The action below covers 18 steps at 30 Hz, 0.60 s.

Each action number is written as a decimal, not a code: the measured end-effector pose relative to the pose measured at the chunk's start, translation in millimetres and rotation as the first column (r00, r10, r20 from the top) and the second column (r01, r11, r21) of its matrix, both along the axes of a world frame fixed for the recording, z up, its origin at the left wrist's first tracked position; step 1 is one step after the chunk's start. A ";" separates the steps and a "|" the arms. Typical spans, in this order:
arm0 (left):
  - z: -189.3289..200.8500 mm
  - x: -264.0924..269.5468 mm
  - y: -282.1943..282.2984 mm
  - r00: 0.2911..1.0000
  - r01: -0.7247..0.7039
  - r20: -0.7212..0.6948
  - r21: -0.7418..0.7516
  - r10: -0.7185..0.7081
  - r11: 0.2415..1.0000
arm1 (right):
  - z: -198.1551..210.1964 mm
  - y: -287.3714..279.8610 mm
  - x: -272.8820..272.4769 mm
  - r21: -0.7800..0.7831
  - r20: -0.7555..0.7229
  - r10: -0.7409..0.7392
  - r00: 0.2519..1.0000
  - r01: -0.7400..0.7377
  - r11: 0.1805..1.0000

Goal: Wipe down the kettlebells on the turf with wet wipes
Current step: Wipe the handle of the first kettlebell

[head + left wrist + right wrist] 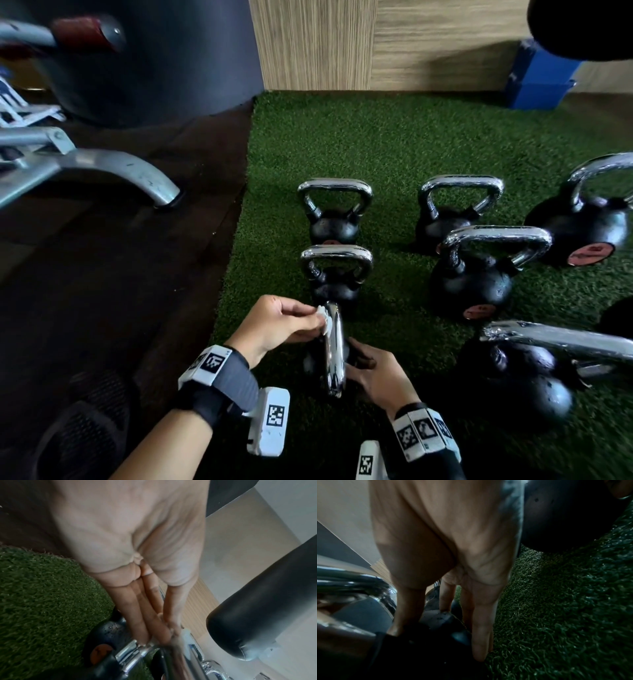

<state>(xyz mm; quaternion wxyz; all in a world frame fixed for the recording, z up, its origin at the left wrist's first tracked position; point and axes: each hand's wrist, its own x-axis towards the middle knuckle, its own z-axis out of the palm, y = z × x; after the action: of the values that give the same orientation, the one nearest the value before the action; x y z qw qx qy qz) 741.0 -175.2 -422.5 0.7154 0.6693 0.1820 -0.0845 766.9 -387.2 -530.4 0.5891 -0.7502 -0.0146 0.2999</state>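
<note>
Where the green turf (pixel 394 144) meets the dark rubber floor (pixel 120 274), the nearest kettlebell (pixel 334 356) stands with its chrome handle turned edge-on to the head camera, just in front of a second small kettlebell (pixel 337 274) and, beyond that, a third (pixel 334 209). The left hand (pixel 277 323) pinches a small white wet wipe (pixel 323 320) between thumb and fingertips and holds it against the far, upper part of the chrome handle; in the left wrist view the fingers (pixel 137 609) lie pressed close together, their tips meeting the thumb at the wipe (pixel 186 635) on the handle (pixel 180 660). The right hand (pixel 376 373) rests on the black body of the same kettlebell, on its right side; in the right wrist view the thumb (pixel 406 609) and the fingers (pixel 481 631) are straight and somewhat spread, touching the black body (pixel 436 642), with the little-finger side down at the turf (pixel 565 615). To the right on the turf stand further kettlebells: a mid-sized one (pixel 474 274), one behind it (pixel 452 205), a large one (pixel 589 222) at the far right, and another (pixel 534 373) near the right wrist. A grey machine foot (pixel 113 171) stands on the rubber floor at left, and a blue box (pixel 537 82) sits by the wooden wall (pixel 342 44).
</note>
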 end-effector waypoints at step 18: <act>-11.0 -39.6 6.7 0.871 0.467 -0.005 0.314 -0.491 0.827 | 4.4 -0.6 1.4 0.070 -0.071 -0.067 0.995 0.072 0.995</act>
<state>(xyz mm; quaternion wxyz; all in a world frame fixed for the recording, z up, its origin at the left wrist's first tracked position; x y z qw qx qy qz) 701.3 -168.5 -433.5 0.5654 0.7985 -0.0082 -0.2064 768.3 -387.8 -526.0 0.6261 -0.7178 0.0208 0.3039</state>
